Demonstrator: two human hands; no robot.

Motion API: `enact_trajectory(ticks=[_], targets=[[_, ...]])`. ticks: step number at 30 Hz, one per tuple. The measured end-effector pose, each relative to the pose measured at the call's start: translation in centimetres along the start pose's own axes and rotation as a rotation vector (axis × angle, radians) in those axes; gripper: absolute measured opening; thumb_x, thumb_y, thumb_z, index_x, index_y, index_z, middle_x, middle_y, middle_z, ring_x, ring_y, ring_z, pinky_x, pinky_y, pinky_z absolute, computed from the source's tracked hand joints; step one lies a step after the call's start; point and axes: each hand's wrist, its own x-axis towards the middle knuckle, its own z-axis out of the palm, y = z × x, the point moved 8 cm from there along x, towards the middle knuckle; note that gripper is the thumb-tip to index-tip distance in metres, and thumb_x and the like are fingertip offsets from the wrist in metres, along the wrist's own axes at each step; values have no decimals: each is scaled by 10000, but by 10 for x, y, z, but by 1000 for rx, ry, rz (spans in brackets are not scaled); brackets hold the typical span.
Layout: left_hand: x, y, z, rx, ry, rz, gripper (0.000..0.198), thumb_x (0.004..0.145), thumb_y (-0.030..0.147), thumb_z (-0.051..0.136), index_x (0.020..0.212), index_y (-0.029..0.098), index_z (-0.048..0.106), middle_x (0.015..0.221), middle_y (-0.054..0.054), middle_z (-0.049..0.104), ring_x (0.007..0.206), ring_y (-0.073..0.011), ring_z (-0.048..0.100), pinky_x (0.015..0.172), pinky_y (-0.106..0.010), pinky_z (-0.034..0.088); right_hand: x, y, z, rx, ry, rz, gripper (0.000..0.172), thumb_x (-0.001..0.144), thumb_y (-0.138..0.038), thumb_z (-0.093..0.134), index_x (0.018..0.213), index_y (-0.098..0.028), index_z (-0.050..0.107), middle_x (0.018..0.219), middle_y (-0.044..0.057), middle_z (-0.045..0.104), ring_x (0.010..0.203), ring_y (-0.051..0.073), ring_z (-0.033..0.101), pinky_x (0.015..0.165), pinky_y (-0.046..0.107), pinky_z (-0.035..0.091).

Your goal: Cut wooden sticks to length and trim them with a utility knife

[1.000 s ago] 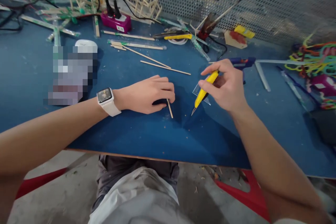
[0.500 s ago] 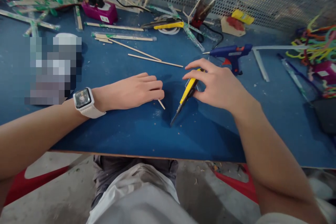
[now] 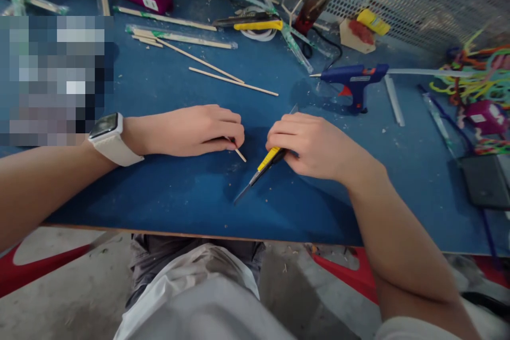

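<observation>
Fingers point(image 3: 281, 141) hold knife point(image 3: 269, 159) near illegibly labelled glue gun point(image 3: 355, 85).

A blue table point(image 3: 179, 191) bears loose sticks point(image 3: 233, 82) and a glue gun point(image 3: 354, 78).

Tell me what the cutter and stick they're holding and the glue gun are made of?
Cutter: yellow body probably plastic, judging by its solid colour; blade likely dull metal, being thin and grey. Stick: perhaps wood or bamboo, pale tan and seemingly unpainted. Glue gun: likely smooth plastic, from its even blue moulded body.
</observation>
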Motion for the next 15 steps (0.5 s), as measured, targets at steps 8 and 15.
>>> enact_trajectory(ticks=[8, 15], targets=[[-1, -6, -6, -117, 38, -48, 227, 1199, 306, 574, 1206, 252, 795, 1166, -36, 820, 1048, -184, 770, 982, -265, 555, -2, 13, -4, 29, 108, 32, 273, 946, -144, 670, 1161, -205, 826, 998, 79, 803, 973, 284, 642, 860, 429, 416], [0, -4, -6, -117, 48, 0, 249, 1214, 310, 555, 1138, 238, 781, 1101, -34, 807, 1027, -180, 752, 979, -270, 531, -2, 8, -7, 84, 117, 8, 143, 1031, -281, 753, 1109, -198, 839, 1040, 102, 808, 968, 286, 697, 865, 445, 497]])
